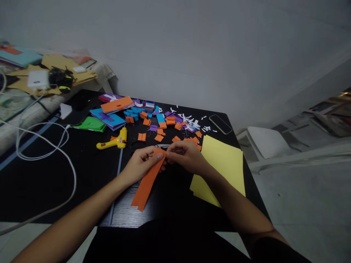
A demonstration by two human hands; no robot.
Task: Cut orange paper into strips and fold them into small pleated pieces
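A long orange paper strip (146, 184) slants over the dark table, its notched lower end toward me. My left hand (141, 162) holds the strip near its upper end, thumb on top. At that end's right edge, my right hand (183, 155) is closed in a pinch at the paper. Scissors (162, 145) lie just behind the hands, partly hidden. Small folded orange pieces (142, 137) are scattered beyond them. To the left rests a yellow glue gun (120, 138). Yellow sheets (225, 160) lie beneath my right forearm.
Blue and green folded papers (91, 124), an orange folder (117, 105) and white scraps (189, 120) cover the table's back. A phone (220, 124) lies at the back right. White cables (71, 164) loop across the left. A white chair (267, 141) stands to the right.
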